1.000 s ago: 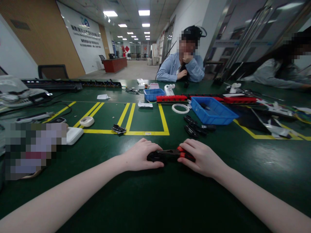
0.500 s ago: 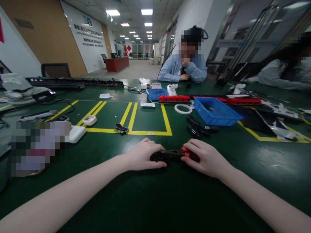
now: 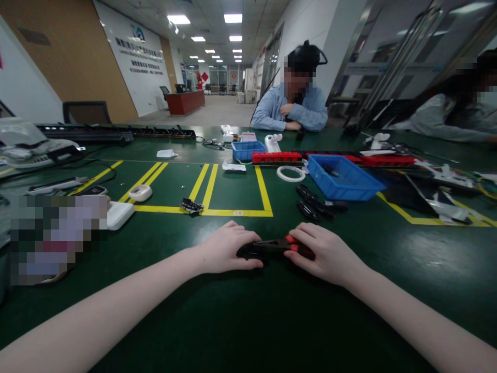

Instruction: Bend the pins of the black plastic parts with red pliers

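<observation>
My right hand (image 3: 324,254) is closed around the red-and-black handles of a pair of pliers (image 3: 277,244), whose dark jaws point left. My left hand (image 3: 227,249) grips a small black part (image 3: 249,252) between thumb and fingers. The jaws meet this part at its right end; whether they bite on it is too dark to tell. Both hands are low over the green table (image 3: 248,321). Just beyond my right hand lie several similar black parts (image 3: 312,202).
A blue bin (image 3: 344,178) and a white ring (image 3: 291,174) lie beyond the black parts. Red strips (image 3: 276,157) stretch behind. On the left are a white box (image 3: 118,215) and a white oval piece (image 3: 140,193). A person (image 3: 289,106) sits opposite, another at far right.
The view has shifted slightly, so everything sits a little further left. My hands keep the same hold on the pliers and black part. The person opposite has lowered a hand towards the chest.
</observation>
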Action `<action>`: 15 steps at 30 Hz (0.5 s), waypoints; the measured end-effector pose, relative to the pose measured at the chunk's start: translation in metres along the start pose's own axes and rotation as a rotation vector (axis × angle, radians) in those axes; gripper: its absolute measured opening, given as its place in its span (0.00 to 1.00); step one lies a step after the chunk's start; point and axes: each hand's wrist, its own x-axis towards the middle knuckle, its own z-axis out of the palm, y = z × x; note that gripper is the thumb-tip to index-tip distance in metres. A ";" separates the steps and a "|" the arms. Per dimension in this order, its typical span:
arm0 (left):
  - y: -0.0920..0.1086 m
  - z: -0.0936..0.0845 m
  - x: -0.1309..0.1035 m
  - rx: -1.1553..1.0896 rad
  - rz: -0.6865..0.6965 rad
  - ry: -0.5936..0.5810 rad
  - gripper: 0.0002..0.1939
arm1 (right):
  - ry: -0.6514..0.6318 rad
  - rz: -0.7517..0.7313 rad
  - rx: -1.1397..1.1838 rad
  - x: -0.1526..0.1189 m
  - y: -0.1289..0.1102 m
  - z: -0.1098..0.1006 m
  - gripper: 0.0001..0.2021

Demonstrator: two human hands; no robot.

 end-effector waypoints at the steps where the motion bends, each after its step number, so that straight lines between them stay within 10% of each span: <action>1: 0.000 0.000 0.000 -0.001 0.005 0.002 0.17 | -0.001 -0.007 0.001 0.000 0.001 0.000 0.14; 15: 0.001 -0.001 -0.002 -0.015 -0.007 0.019 0.17 | 0.001 -0.046 -0.020 -0.001 0.005 -0.001 0.14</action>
